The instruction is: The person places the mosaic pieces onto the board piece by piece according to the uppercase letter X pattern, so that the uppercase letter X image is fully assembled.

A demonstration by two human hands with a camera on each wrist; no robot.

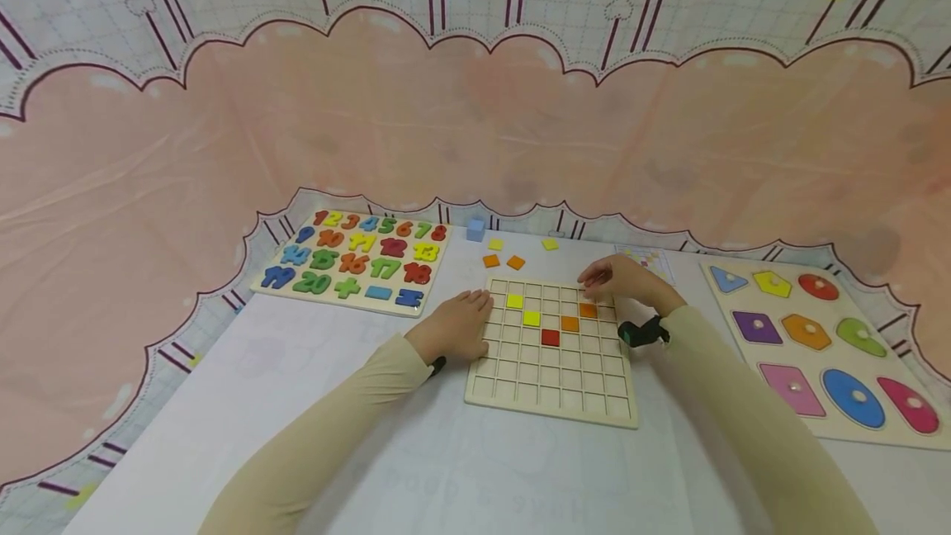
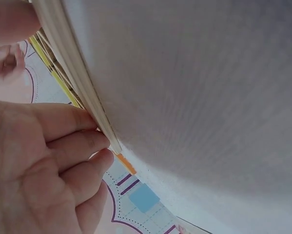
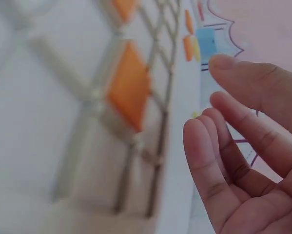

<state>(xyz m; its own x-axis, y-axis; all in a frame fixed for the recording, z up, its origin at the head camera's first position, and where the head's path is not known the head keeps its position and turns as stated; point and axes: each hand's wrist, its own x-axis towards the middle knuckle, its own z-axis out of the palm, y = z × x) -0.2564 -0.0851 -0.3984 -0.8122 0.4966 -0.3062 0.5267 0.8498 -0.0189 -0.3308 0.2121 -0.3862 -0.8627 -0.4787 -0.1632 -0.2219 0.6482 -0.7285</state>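
A square wooden grid board point(image 1: 551, 390) lies on the table. It holds two yellow tiles point(image 1: 531, 319), a red tile point(image 1: 550, 338) and two orange tiles point(image 1: 569, 324) in a V-like pattern. My left hand point(image 1: 455, 327) rests against the board's left edge, its fingers extended; the left wrist view shows the fingertips point(image 2: 103, 139) right at that edge. Over the far right corner hovers my right hand point(image 1: 620, 279), next to the outer orange tile point(image 3: 130, 87). Its fingers are loosely bent, with nothing between them in the right wrist view.
Behind the board lie loose orange tiles point(image 1: 516, 262) and yellow tiles point(image 1: 550, 244), near a blue cube point(image 1: 475, 229). A number puzzle point(image 1: 371, 306) is at left, a knobbed shape puzzle point(image 1: 750, 329) at right. A printed card point(image 1: 664, 261) lies partly hidden behind my right hand.
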